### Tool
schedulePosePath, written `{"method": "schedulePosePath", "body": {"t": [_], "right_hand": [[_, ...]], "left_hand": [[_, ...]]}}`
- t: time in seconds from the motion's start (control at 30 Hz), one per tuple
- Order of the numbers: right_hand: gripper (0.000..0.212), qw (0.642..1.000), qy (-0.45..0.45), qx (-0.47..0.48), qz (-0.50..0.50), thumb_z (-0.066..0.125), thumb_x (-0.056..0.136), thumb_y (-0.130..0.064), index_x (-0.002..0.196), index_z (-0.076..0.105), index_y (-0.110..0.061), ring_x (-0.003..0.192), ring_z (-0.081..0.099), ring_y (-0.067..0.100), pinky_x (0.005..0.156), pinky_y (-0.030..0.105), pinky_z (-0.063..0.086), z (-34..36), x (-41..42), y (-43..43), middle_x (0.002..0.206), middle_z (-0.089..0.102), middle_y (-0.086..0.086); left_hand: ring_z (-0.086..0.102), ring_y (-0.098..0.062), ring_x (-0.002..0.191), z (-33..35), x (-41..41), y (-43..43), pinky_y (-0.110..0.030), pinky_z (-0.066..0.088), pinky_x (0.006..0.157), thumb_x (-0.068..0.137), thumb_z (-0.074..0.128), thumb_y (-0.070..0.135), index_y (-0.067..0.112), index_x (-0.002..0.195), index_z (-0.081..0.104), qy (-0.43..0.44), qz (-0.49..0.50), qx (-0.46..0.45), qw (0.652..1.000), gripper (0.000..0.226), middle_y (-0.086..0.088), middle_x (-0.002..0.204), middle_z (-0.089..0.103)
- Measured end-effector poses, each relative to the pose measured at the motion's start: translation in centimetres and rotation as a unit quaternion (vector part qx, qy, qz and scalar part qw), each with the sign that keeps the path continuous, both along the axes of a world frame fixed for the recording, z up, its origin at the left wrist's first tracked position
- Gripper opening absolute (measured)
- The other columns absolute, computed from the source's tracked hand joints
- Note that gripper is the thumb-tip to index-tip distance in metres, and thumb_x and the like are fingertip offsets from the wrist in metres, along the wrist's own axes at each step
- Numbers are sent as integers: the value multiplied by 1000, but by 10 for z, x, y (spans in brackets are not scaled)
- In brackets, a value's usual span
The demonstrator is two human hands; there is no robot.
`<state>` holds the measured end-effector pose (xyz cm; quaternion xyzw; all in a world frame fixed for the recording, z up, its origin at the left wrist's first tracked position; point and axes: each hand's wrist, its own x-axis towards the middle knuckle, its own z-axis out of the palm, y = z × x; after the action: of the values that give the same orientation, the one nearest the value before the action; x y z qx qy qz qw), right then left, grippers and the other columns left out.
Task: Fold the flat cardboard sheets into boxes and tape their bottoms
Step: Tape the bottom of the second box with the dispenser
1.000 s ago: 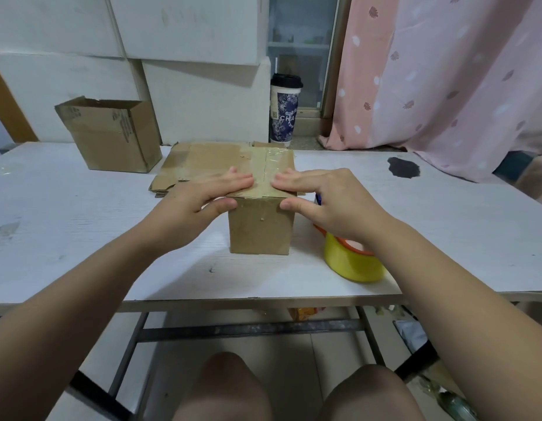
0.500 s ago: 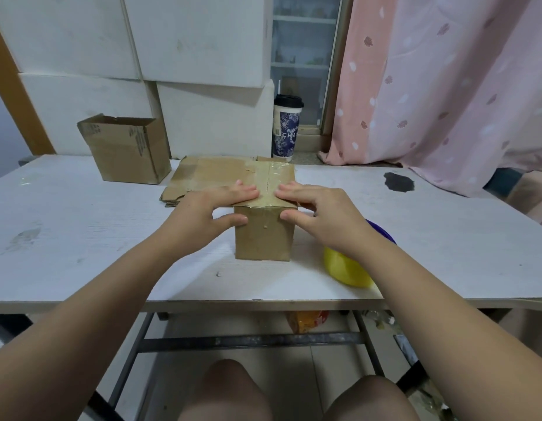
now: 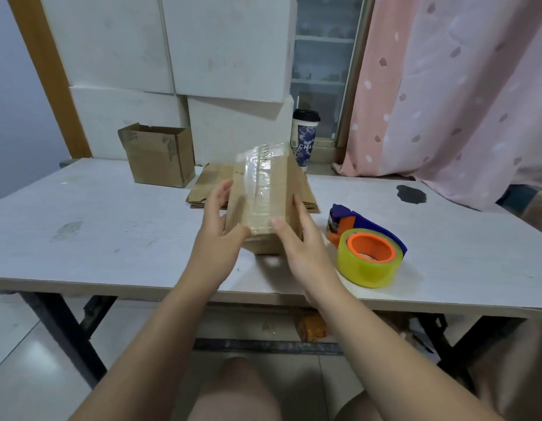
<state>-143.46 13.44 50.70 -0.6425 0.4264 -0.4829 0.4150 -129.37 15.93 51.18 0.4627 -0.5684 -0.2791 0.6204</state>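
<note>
A small brown cardboard box (image 3: 263,192) is tilted up off the white table (image 3: 111,226), its taped bottom facing me with shiny clear tape down the middle. My left hand (image 3: 218,235) grips its left side, thumb on the taped face. My right hand (image 3: 300,241) grips its right side, thumb on the near edge of the tape. Flat cardboard sheets (image 3: 209,189) lie behind the box, partly hidden by it. A finished open box (image 3: 158,156) stands at the back left. The tape dispenser (image 3: 367,250), blue and orange with a yellowish roll, lies to the right of my right hand.
A paper cup with a black lid (image 3: 304,138) stands at the table's far edge. A dark stain (image 3: 411,194) marks the right side. White foam blocks (image 3: 172,56) are stacked behind the table, and a pink curtain (image 3: 461,86) hangs at the right.
The box has been lifted and tipped so its taped bottom faces me. Both hands moved from pressing the top seam to holding its sides. The tape dispenser is now uncovered.
</note>
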Motion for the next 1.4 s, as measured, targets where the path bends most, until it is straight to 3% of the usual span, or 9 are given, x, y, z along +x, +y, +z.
{"method": "schedulePosePath", "body": {"t": [0.17,0.33,0.43,0.57,0.83,0.97,1.17,1.27,1.4], "right_hand": [[76,979,120,-162,-7,73,72,-48,129,28,-70,130,4,-12,109,21,15,0,2,13,154,-8,-18],[89,878,238,-415,-18,83,67,-41,143,35,-36,146,4,29,118,38,19,13,3,16,156,-4,7],[92,942,93,-320,-27,75,68,-54,143,23,-41,147,6,14,116,17,13,23,7,22,157,5,3],[82,992,-57,-107,-20,69,73,-61,140,34,-30,128,42,8,107,32,38,39,8,16,135,45,-7],[76,976,89,-193,49,77,73,-40,130,31,-60,133,35,7,104,41,43,31,5,10,147,30,-13],[74,964,170,-203,21,73,76,-41,122,23,-71,123,22,-10,96,-3,23,16,0,2,148,18,-14],[66,955,255,-131,72,69,68,-37,121,36,-55,104,31,-24,87,6,30,13,-11,-4,121,12,-22],[51,938,313,-100,113,62,62,-42,109,41,-49,101,40,-9,76,7,33,23,-12,-6,121,11,-20],[30,911,376,-62,156,65,73,-34,102,58,-35,88,51,1,71,14,42,43,-15,-13,118,13,-19]], "left_hand": [[49,14,113,10,5,12,-7,45,81,68,62,63,45,145,10,80,0,35,996,95,17,136,45],[60,-5,109,7,7,12,-32,51,88,60,79,54,33,134,39,209,25,27,977,87,14,118,63],[61,-18,112,-5,8,15,-29,54,77,67,77,42,21,131,47,327,-39,10,944,73,4,119,66],[59,-20,115,-16,8,17,-36,53,87,49,90,46,19,131,47,396,-113,21,911,96,-4,127,61],[58,-27,116,-35,18,16,-39,54,84,85,56,33,8,134,44,499,-204,118,834,56,-14,129,58],[63,-23,110,-39,21,16,-38,50,93,78,64,28,3,131,47,443,-120,159,874,61,-12,120,64],[38,-9,131,-19,39,11,-32,33,106,91,49,51,25,147,29,244,197,112,943,64,8,148,36],[40,22,106,0,49,9,-7,29,85,96,30,56,46,128,50,71,230,47,970,39,36,122,49],[61,6,88,20,63,8,-7,44,74,98,25,50,37,106,66,20,163,-32,986,44,24,94,68]]}}
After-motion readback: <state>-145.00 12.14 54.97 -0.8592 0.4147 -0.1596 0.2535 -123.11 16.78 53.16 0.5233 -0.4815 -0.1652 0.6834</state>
